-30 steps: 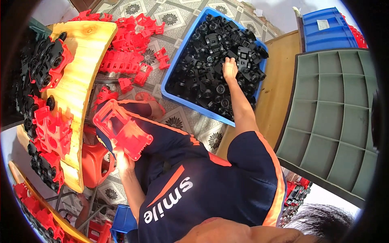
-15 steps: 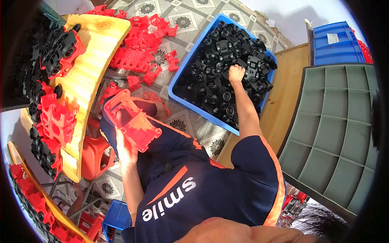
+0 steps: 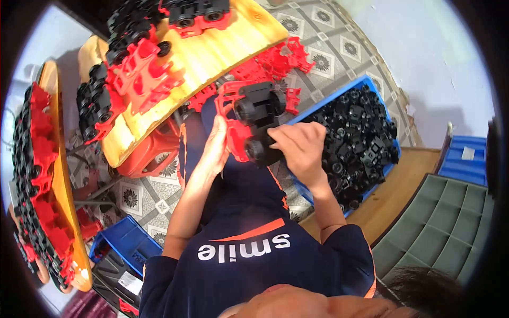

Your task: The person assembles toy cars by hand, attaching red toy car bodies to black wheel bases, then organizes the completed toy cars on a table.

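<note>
Head view: left hand grips a red frame, right hand pinches the black chassis against it

Remote count: two hands, holding one red shell, one black chassis.
I log three blue bins, one red stool; heaped chassis uncountable.

Black chassis against red frame
</note>
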